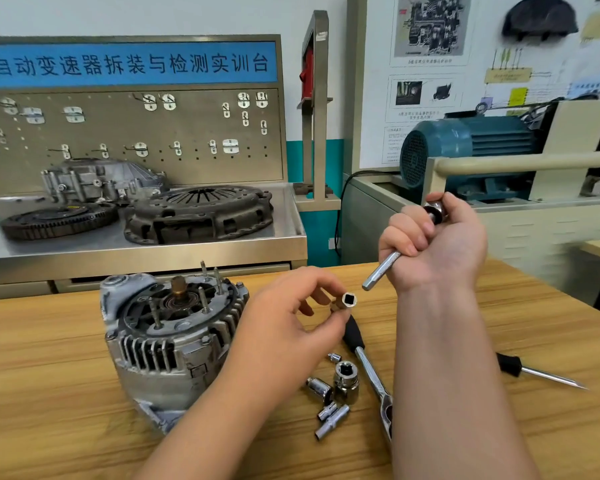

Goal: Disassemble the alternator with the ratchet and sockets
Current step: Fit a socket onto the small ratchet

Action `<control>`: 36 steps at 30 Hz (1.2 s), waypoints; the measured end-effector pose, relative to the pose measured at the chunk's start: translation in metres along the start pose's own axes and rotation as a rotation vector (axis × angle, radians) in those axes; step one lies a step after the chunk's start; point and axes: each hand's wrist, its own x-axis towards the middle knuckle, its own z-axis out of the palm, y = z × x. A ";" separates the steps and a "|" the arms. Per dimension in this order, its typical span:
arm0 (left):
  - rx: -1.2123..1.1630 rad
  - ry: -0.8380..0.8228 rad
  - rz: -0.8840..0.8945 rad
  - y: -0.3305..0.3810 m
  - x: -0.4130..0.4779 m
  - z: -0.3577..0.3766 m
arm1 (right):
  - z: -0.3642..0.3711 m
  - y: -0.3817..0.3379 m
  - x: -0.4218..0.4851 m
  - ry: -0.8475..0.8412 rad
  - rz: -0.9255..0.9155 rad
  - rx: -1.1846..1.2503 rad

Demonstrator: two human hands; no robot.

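The grey alternator (167,341) stands on the wooden table (49,375), open end up, with a brass shaft tip and several studs showing. My left hand (284,327) pinches a small socket (347,301) just right of the alternator, its square drive hole facing me. My right hand (433,244) is raised above the table and grips a chrome extension bar (383,270), whose free end points down-left toward the socket. A ratchet (371,368) with a black handle lies on the table between my forearms.
Several loose sockets (333,393) lie beside the ratchet. A black-handled pointed tool (537,372) rests at the right. Behind the table, a steel bench (222,244) holds a clutch cover, a ring gear and a housing. A blue motor (465,147) stands at the back right.
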 end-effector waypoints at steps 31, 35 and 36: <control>-0.041 -0.028 -0.040 0.004 -0.004 -0.008 | 0.020 0.017 -0.020 -0.093 -0.232 -0.095; 0.042 0.039 0.001 0.009 -0.005 -0.010 | 0.022 0.023 -0.023 -0.150 -0.288 -0.147; 0.061 0.049 0.000 0.011 -0.005 -0.011 | 0.023 0.024 -0.024 -0.168 -0.306 -0.160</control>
